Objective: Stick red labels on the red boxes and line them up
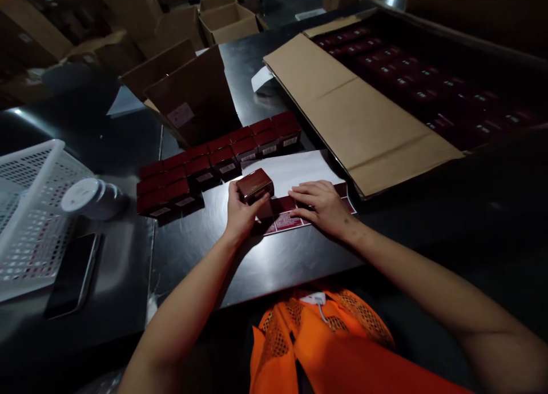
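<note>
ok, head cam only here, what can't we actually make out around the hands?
- Print on the red sheet: too small, and partly under the right hand.
- Near face of the small dark red box: covered by the left hand fingers.
- Labels on the rows of red boxes: too small to read.
- Contents of the big carton: dark, cut off by the right edge.
- White basket: cut off at the left edge.
</note>
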The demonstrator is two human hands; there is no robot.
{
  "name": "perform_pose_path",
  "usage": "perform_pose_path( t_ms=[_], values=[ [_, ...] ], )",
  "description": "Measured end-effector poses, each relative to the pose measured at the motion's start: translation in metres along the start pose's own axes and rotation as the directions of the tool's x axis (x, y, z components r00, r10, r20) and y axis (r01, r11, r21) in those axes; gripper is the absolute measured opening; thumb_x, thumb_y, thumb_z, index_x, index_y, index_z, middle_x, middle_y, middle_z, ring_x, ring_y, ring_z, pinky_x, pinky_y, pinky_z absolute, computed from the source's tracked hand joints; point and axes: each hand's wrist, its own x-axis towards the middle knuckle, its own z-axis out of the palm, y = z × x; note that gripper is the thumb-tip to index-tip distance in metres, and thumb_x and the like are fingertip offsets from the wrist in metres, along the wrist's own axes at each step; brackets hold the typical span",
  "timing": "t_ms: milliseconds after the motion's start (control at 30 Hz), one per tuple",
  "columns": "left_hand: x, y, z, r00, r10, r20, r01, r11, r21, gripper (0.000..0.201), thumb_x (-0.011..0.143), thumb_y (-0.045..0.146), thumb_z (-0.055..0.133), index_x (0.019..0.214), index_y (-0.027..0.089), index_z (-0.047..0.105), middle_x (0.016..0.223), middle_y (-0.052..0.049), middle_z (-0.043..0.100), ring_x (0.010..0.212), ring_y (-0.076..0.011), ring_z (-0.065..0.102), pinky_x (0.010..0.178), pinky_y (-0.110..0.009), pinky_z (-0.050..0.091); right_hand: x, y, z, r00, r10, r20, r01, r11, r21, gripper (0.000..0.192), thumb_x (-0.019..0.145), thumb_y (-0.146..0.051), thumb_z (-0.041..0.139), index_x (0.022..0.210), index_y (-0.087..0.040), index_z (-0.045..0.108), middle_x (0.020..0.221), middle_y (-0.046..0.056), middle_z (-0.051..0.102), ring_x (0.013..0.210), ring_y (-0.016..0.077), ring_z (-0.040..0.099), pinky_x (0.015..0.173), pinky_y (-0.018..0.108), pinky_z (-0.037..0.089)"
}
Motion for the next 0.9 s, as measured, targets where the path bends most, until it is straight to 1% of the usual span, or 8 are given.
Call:
perform_pose_path(
  t_ms=[267,400,467,533,600,700,800,900],
  values=[
    [0.004,-0.007,0.0,1.0,-0.021,0.008,0.021,0.999,-0.029,0.057,0.061,0.036,0.088,0.104,0.023,0.052,0.105,-0.004,0.07,0.095,-0.0197,0.07,0.09,-0.037,0.056,-0.003,-0.005,-0.003,0.998,-0.052,-0.025,0.056,0.967,0.247,0.004,0.084,-0.029,0.08,0.086,-0.028,0.078,0.109,0.005,0.074,0.112,0.0313,0.062,0.1,0.054,0.042],
    [0.007,-0.009,-0.001,0.999,-0.036,0.002,0.036,0.994,-0.106,0.058,0.06,0.036,0.088,0.106,0.022,0.055,0.106,-0.005,0.071,0.096,-0.0195,0.07,0.089,-0.036,0.056,0.008,-0.009,-0.032,0.988,0.019,-0.15,0.075,0.803,0.591,0.007,0.088,-0.037,0.076,0.084,-0.031,0.074,0.118,0.002,0.066,0.118,0.0262,0.059,0.102,0.046,0.047],
    [0.008,-0.007,-0.001,0.999,-0.039,-0.002,0.038,0.993,-0.113,0.058,0.058,0.034,0.088,0.105,0.021,0.057,0.102,-0.005,0.072,0.092,-0.0199,0.07,0.087,-0.036,0.055,0.022,-0.01,-0.046,0.975,0.105,-0.194,0.054,0.741,0.67,0.03,0.085,-0.044,0.079,0.112,-0.04,0.068,0.127,0.001,0.061,0.121,0.0252,0.057,0.103,0.045,0.048],
    [0.007,-0.004,-0.002,1.0,-0.016,-0.007,0.015,0.995,-0.098,0.059,0.054,0.031,0.088,0.103,0.02,0.058,0.099,-0.004,0.072,0.089,-0.0202,0.069,0.085,-0.036,0.055,0.039,-0.013,-0.051,0.988,0.1,-0.114,-0.003,0.761,0.648,0.087,0.073,-0.049,0.088,0.145,-0.045,0.04,0.136,0.005,0.056,0.125,0.0285,0.055,0.103,0.048,0.049],
    [0.005,-0.001,-0.003,1.0,0.025,-0.01,-0.026,0.997,-0.078,0.061,0.052,0.032,0.088,0.103,0.019,0.058,0.1,-0.004,0.071,0.088,-0.0199,0.068,0.084,-0.035,0.054,0.055,-0.018,-0.046,0.999,0.043,0.031,-0.053,0.801,0.596,0.13,0.059,-0.048,0.095,0.157,-0.04,0.01,0.139,0.01,0.054,0.125,0.0321,0.056,0.101,0.051,0.05],
    [0.001,0.004,-0.005,0.998,0.059,0.014,-0.058,0.997,-0.053,0.062,0.052,0.038,0.087,0.104,0.021,0.058,0.099,-0.004,0.07,0.086,-0.0196,0.065,0.078,-0.033,0.053,0.067,-0.025,-0.026,0.997,0.021,0.074,-0.063,0.766,0.639,0.129,0.067,-0.04,0.09,0.158,-0.033,-0.002,0.122,0.01,0.063,0.11,0.0286,0.065,0.092,0.048,0.056],
    [-0.002,0.005,-0.007,0.991,0.109,0.08,-0.11,0.994,0.003,0.061,0.051,0.041,0.088,0.101,0.022,0.06,0.097,-0.003,0.067,0.085,-0.0197,0.063,0.074,-0.032,0.052,0.062,-0.03,-0.009,0.995,0.07,-0.069,-0.002,0.713,0.701,0.115,0.076,-0.024,0.079,0.156,-0.031,-0.002,0.105,0.004,0.067,0.096,0.0233,0.069,0.085,0.042,0.06],
    [-0.003,0.003,-0.006,0.969,0.209,0.133,-0.224,0.968,0.113,0.056,0.051,0.04,0.09,0.097,0.022,0.064,0.1,-0.003,0.063,0.092,-0.0215,0.062,0.08,-0.034,0.053,0.05,-0.031,-0.006,0.983,0.075,-0.166,0.052,0.758,0.65,0.111,0.072,-0.014,0.075,0.155,-0.028,0.002,0.106,0.004,0.067,0.095,0.0229,0.069,0.086,0.04,0.06]
  ],
)
